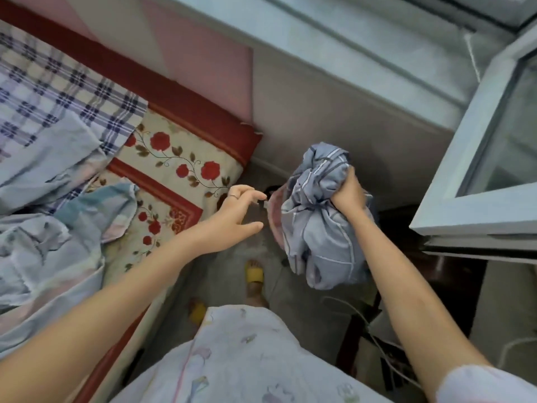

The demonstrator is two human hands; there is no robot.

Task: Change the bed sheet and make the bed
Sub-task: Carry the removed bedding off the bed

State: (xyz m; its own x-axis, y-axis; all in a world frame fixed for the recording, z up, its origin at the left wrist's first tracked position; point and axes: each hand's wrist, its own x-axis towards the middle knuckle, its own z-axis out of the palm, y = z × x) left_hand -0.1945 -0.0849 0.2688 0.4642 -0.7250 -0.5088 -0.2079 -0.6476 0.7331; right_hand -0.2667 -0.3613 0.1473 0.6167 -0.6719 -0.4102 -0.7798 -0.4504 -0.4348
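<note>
My right hand [350,191] is shut on a bundled-up blue-grey sheet [319,222] with thin stripes, held in the air over the floor beside the bed. My left hand [236,212] is open, fingers spread, just left of the bundle and not touching it. The bed [180,167] lies to the left, its corner showing a cream mattress cover with red roses. On it lie a blue-and-white checked cloth [58,91] and crumpled pale blue bedding [43,251].
A narrow strip of floor [223,274] runs between the bed and a dark piece of furniture [436,266] at right. An open window sash [482,146] juts in at upper right. Cables [377,341] lie on the floor. My feet in yellow slippers [254,273] stand below.
</note>
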